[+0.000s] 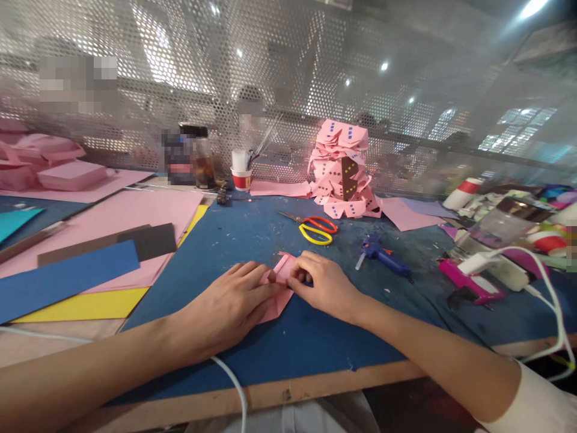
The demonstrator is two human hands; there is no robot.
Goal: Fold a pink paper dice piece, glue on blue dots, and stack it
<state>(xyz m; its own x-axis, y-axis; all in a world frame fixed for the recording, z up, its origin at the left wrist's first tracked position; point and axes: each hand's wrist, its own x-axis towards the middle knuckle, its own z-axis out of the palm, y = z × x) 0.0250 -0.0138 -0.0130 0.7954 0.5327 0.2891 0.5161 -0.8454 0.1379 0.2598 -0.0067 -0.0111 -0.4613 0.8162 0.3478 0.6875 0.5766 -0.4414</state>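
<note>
A small folded piece of pink paper point(277, 305) lies on the blue work mat, partly hidden under both hands. My left hand point(237, 296) rests over its left side, fingers bent and thumb pressing on it, keeping hold of the piece. At its right edge my right hand point(322, 281) is closed, thumb and fingertips pinching the paper. Just beyond the hands lie scissors point(315, 230) with one red and one yellow handle loop. To the right of them is a blue glue gun point(383, 255).
A tall stack of folded pink pieces point(340, 171) stands before the perforated metal screen point(279, 78). Blue strips point(72, 273) and pink sheets point(180, 207) lie at left. A paper cup point(241, 171) stands behind; a magenta tool point(473, 282) and white cable point(552, 300) lie right.
</note>
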